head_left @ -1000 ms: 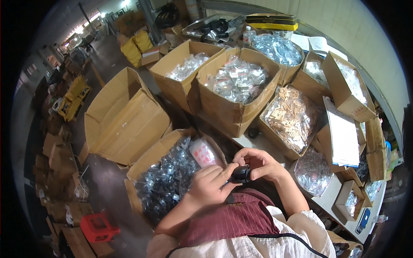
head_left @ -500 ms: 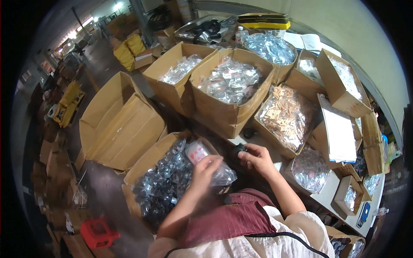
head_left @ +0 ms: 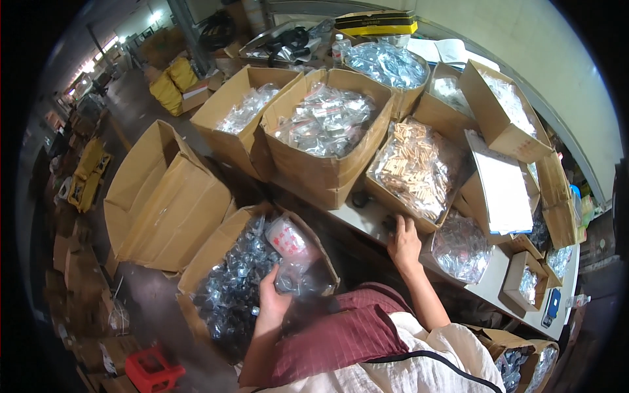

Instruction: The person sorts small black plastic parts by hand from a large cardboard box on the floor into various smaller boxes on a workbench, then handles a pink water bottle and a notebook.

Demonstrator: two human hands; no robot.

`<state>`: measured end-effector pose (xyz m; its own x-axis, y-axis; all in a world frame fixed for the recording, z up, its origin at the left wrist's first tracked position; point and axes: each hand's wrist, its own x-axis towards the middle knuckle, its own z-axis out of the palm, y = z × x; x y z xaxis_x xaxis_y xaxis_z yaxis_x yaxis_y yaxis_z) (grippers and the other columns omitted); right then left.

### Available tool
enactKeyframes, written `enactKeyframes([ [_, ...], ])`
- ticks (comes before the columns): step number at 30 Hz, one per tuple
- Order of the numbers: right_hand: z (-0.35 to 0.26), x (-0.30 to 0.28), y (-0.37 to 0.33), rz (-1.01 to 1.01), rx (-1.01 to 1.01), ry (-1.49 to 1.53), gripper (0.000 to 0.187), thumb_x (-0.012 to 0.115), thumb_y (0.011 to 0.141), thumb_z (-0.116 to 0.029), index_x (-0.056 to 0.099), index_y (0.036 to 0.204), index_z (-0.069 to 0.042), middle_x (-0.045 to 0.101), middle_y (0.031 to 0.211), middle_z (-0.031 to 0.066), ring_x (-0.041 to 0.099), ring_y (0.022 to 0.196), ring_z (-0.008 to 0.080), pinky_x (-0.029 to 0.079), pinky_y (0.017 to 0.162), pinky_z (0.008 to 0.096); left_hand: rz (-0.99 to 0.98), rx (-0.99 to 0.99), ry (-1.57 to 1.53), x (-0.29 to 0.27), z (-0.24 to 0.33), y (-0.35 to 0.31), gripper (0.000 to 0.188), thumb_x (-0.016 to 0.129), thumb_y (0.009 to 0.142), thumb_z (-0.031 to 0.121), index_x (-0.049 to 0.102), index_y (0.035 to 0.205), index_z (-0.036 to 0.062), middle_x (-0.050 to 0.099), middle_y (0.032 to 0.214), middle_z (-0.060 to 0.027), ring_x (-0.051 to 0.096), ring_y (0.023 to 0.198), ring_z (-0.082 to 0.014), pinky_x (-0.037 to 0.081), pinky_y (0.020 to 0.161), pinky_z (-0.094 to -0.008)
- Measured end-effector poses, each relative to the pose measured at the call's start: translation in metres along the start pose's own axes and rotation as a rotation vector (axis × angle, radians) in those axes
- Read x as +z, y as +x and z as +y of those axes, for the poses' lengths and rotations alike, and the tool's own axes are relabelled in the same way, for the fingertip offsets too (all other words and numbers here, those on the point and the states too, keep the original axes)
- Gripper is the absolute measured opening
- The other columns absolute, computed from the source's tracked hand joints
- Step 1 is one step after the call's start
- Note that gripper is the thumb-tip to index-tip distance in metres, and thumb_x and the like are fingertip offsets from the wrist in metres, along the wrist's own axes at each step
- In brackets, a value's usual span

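My left hand [head_left: 273, 301] is at the right side of an open carton [head_left: 190, 262], closed on the edge of a clear plastic bag [head_left: 300, 280]; some of its fingers are hidden. Against this bag lies a white packet with red print [head_left: 286, 237]. Dark parts in small clear bags [head_left: 232, 295] fill the carton. My right hand [head_left: 405, 245] reaches over the table edge with its fingers stretched out, close to the carton of copper-coloured pins [head_left: 419, 170]. Something small and dark shows by its fingertips, too shadowed to name.
Cartons of clear bagged parts [head_left: 324, 121] stand along the table [head_left: 354, 219]. A black ring-shaped piece [head_left: 360, 199] lies near its edge. To the right are a white paper sheet [head_left: 501, 187] and bagged parts [head_left: 462, 249]. A large carton [head_left: 164, 203] stands left, a red plastic stool [head_left: 154, 370] on the floor.
My left hand has lowered the plastic bag and moved left and down. My right hand, which held a small black piece, has moved right onto the table, its fingers straighter. The view has shifted slightly.
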<state>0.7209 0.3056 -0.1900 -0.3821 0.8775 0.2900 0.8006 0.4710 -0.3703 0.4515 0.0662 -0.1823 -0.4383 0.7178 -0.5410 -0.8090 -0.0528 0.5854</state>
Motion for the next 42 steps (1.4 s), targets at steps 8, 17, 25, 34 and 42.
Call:
enactKeyframes([
  [8,-0.012,0.020,-0.001,-0.157,-0.125,0.074,0.038,0.061,0.079,0.000,0.061,0.117,-0.003,0.057,0.122,0.0171,0.062,0.105,0.0395,0.055,0.083,0.0464,0.028,-0.216,-0.278,0.009,-0.008,-0.012,0.031,0.052,0.103,0.030,0.067,0.111,0.0045,0.069,0.095,-0.0090,0.064,0.086,-0.0229,0.051,0.081,-0.0361],
  [17,-0.056,0.051,0.066,-0.169,-0.245,-0.055,0.055,0.067,0.078,-0.010,0.054,0.132,-0.005,0.052,0.137,0.0230,0.066,0.103,0.0375,0.058,0.082,0.0456,-0.114,-0.208,-0.195,0.033,-0.003,-0.026,0.036,0.057,0.100,0.025,0.058,0.126,0.0003,0.068,0.112,-0.0135,0.065,0.103,-0.0278,0.051,0.093,-0.0471],
  [25,-0.066,0.042,0.079,-0.470,-0.228,0.317,0.042,0.076,0.074,-0.026,0.069,0.107,-0.002,0.067,0.103,0.0192,0.070,0.086,0.0338,0.057,0.075,0.0417,-0.425,-0.085,-0.090,0.055,0.009,-0.048,0.073,0.058,0.073,-0.009,0.043,0.144,-0.0032,0.060,0.126,-0.0165,0.061,0.111,-0.0282,0.051,0.101,-0.0424],
  [34,-0.109,-0.055,0.054,-1.037,-0.063,1.330,0.034,0.063,0.072,-0.006,0.072,0.105,-0.002,0.066,0.106,0.0034,0.062,0.087,0.0140,0.050,0.080,0.0264,-0.368,0.108,0.156,0.069,0.018,-0.055,0.074,0.064,0.067,-0.001,0.046,0.139,-0.0031,0.061,0.118,-0.0126,0.059,0.109,-0.0240,0.047,0.102,-0.0373],
  [42,-0.110,-0.077,0.062,-1.119,-0.036,1.164,0.040,0.074,0.073,-0.010,0.070,0.112,-0.002,0.066,0.085,0.0016,0.060,0.077,0.0094,0.047,0.072,0.0230,-0.269,0.173,0.323,0.074,0.018,-0.052,0.072,0.066,0.066,0.000,0.050,0.135,-0.0013,0.059,0.123,-0.0111,0.056,0.115,-0.0215,0.043,0.105,-0.0340],
])
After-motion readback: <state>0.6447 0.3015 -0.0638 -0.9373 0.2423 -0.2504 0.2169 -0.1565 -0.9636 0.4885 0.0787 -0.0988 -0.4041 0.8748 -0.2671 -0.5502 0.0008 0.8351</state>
